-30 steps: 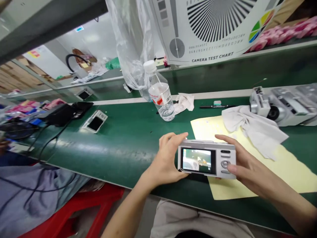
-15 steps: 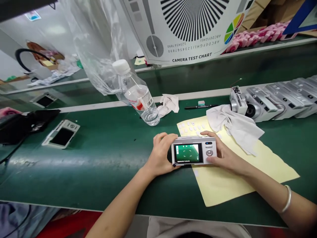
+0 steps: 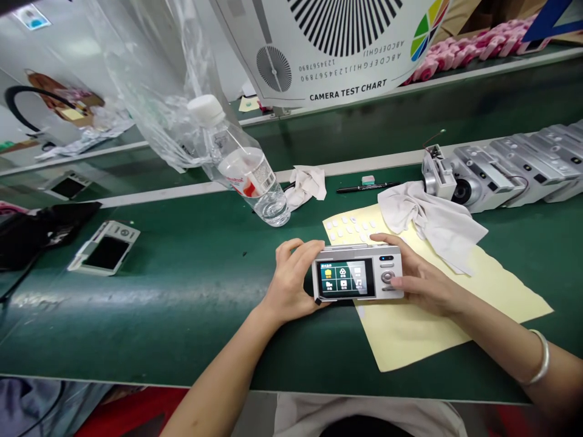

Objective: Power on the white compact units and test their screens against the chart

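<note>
A silver digital camera is held above the green table, its back facing me. The screen shows a menu of several icons. My left hand grips the camera's left end, fingers over the top edge and thumb underneath. My right hand is closed around the right end, its thumb at the round button pad and a finger along the top. The camera's front and the fingers behind it are hidden. Beneath it lies a yellow sheet with small white stickers near its top, partly covered by a white cloth.
A water bottle stands behind my left hand, near a crumpled tissue and a black pen. Several cameras line the back right. Another camera lies at left. A camera test chart hangs ahead.
The camera's screen has switched from a live view with focus brackets to an icon menu. My right thumb has moved up from the lower edge to the button pad.
</note>
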Motion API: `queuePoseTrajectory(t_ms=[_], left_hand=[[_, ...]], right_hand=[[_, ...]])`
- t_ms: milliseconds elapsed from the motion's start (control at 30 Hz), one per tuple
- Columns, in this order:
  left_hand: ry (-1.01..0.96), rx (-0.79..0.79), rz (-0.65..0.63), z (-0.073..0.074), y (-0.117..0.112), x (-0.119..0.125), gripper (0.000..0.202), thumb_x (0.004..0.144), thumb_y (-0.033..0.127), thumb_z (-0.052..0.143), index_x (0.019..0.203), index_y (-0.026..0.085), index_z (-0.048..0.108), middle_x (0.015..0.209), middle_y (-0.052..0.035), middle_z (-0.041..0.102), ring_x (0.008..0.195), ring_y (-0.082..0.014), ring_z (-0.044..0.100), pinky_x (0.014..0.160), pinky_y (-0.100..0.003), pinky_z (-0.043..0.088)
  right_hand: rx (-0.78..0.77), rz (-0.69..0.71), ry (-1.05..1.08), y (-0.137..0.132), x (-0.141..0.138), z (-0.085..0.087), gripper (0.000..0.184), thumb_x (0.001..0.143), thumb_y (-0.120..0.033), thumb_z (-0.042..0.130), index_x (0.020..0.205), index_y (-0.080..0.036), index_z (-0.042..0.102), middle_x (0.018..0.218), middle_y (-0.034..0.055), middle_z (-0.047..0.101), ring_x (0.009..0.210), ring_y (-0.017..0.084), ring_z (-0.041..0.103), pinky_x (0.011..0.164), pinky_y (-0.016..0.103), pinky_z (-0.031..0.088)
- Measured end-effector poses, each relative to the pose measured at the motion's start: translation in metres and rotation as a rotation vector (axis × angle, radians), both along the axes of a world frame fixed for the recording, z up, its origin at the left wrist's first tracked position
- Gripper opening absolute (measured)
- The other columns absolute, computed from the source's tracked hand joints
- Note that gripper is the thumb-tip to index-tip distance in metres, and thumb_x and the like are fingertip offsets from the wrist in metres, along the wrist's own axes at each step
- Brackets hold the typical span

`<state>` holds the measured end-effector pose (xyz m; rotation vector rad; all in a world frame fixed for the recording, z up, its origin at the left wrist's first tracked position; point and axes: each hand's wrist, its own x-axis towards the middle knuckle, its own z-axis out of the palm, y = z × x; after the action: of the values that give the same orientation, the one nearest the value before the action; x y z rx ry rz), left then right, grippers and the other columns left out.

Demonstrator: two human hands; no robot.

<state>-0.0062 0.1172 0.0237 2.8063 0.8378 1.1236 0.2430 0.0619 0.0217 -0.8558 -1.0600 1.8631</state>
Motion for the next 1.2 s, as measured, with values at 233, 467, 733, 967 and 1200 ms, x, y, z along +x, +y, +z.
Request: queuePoseTrajectory(t_ms=[233, 467, 733, 967, 1200], left_hand=[[-0.011, 0.003, 0.004, 0.002, 0.0003, -0.0013, 0.064, 0.077, 0.045, 0.069, 0.13, 0.018, 0.044, 0.112, -0.0138, 0.067, 0.1, -0.0279, 0.055, 0.091, -0.042, 0.045], [-0.037, 0.05, -0.01, 0.0015, 0.0013, -0.0013, 0.067, 0.078, 0.048, 0.068, 0.132, 0.018, 0.044, 0.112, -0.0148, 0.067, 0.099, -0.0276, 0.059, 0.09, -0.042, 0.044], [-0.057, 0.073, -0.017, 0.0021, 0.0006, -0.001, 0.065, 0.079, 0.05, 0.066, 0.131, 0.016, 0.046, 0.113, -0.0157, 0.067, 0.098, -0.0274, 0.059, 0.089, -0.042, 0.044], [-0.058, 0.118, -0.031, -0.0003, -0.0008, 0.0017, 0.066, 0.078, 0.045, 0.068, 0.133, 0.016, 0.044, 0.11, -0.0152, 0.069, 0.096, -0.0276, 0.061, 0.088, -0.041, 0.043], [-0.041, 0.134, -0.021, -0.0007, -0.0008, 0.0019, 0.063, 0.081, 0.046, 0.064, 0.133, 0.018, 0.044, 0.109, -0.014, 0.07, 0.095, -0.027, 0.062, 0.087, -0.041, 0.044]], right_hand=[[-0.029, -0.032, 0.018, -0.0002, -0.0009, 0.0023, 0.058, 0.083, -0.033, 0.07, 0.129, -0.035, 0.035, 0.121, 0.0042, 0.06, 0.104, 0.019, 0.064, 0.082, 0.031, 0.058], [-0.045, -0.025, 0.033, -0.0007, -0.0012, 0.0035, 0.062, 0.081, -0.034, 0.072, 0.131, -0.035, 0.035, 0.115, 0.0038, 0.063, 0.104, 0.021, 0.066, 0.084, 0.035, 0.058], [-0.012, -0.023, 0.063, -0.0014, 0.0007, 0.0024, 0.054, 0.083, -0.03, 0.07, 0.126, -0.036, 0.039, 0.113, 0.0012, 0.064, 0.104, 0.019, 0.066, 0.08, 0.031, 0.058], [0.199, -0.163, -0.219, -0.0025, -0.0031, -0.0024, 0.043, 0.084, -0.036, 0.064, 0.121, -0.03, 0.043, 0.104, 0.0039, 0.063, 0.095, 0.022, 0.065, 0.073, 0.033, 0.057], [0.193, -0.163, -0.287, -0.0038, -0.0045, 0.002, 0.042, 0.084, -0.036, 0.063, 0.121, -0.03, 0.043, 0.105, 0.004, 0.061, 0.094, 0.022, 0.064, 0.076, 0.035, 0.057]])
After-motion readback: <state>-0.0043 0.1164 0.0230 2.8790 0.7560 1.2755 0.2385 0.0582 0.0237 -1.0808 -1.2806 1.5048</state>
